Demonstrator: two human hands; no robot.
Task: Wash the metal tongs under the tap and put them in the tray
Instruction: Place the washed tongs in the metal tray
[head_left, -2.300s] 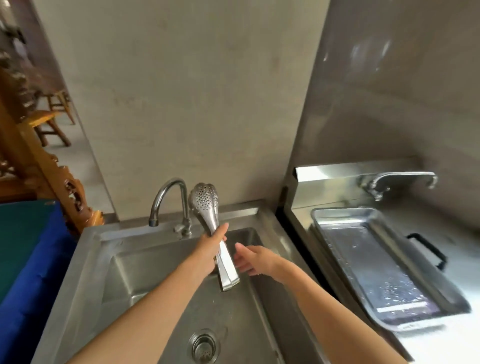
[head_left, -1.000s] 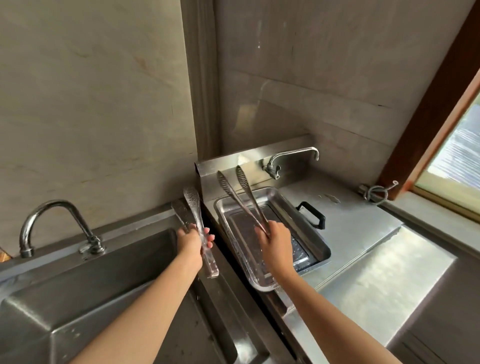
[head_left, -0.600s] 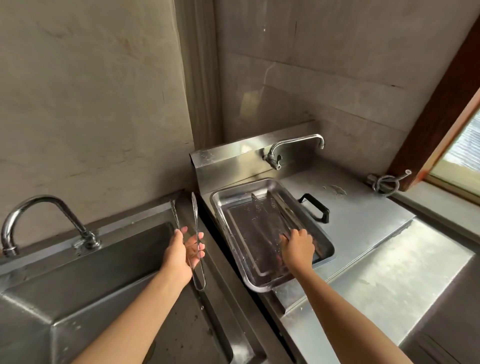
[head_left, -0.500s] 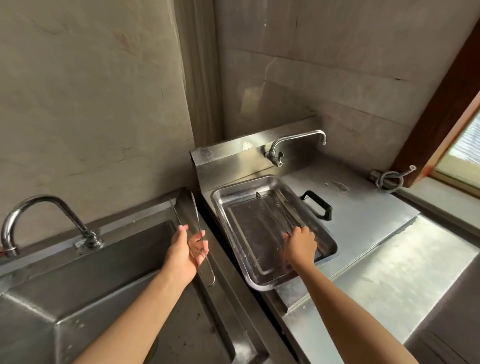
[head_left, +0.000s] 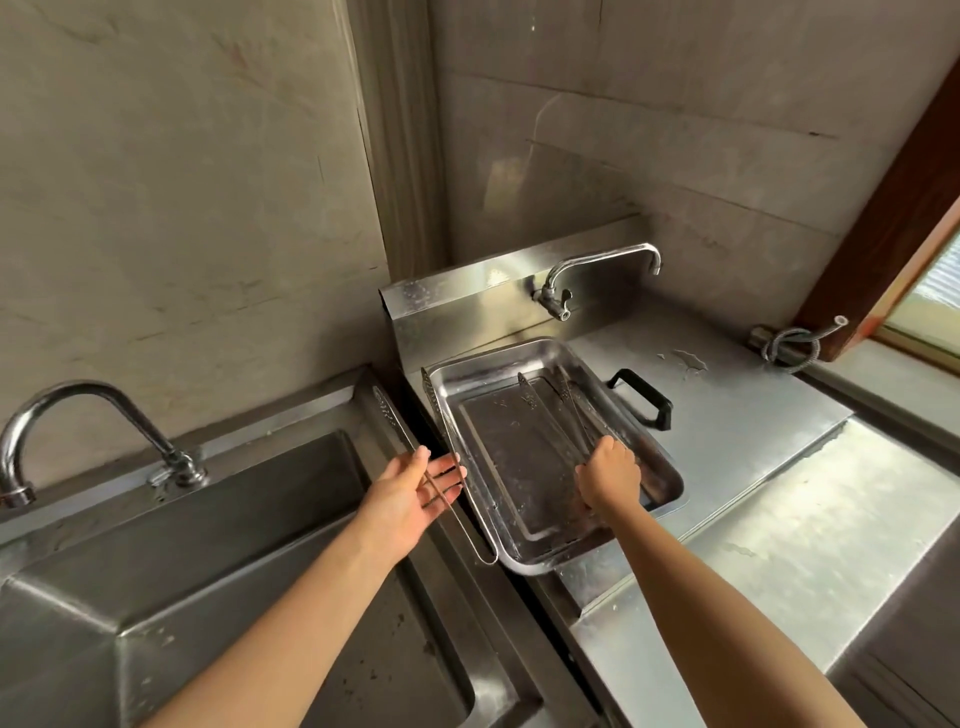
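Two pairs of metal tongs are in view. One pair (head_left: 388, 410) hangs over the ledge between the sink (head_left: 208, 545) and the tray, its hinge end low by the tray's front corner. My left hand (head_left: 421, 493) holds it, thumb over one arm and nearly straight fingers between the arms. The second pair (head_left: 529, 396) lies inside the steel tray (head_left: 493, 357) on the counter. My right hand (head_left: 608, 478) is down in the tray, its fingers curled around that pair's near end. The sink tap (head_left: 78, 400) stands at the left with no water visible.
A second tap (head_left: 597, 265) juts from the steel backsplash behind the tray. A black handle (head_left: 644, 400) lies just right of the tray. A coiled hose (head_left: 789, 345) sits by the wooden window frame at the far right. Steel counter stretches to the right.
My view swung from the sink to the tray. My right hand lowered its tongs flat into the tray. My left hand carried its tongs right towards the tray's edge, and its fingers have straightened.
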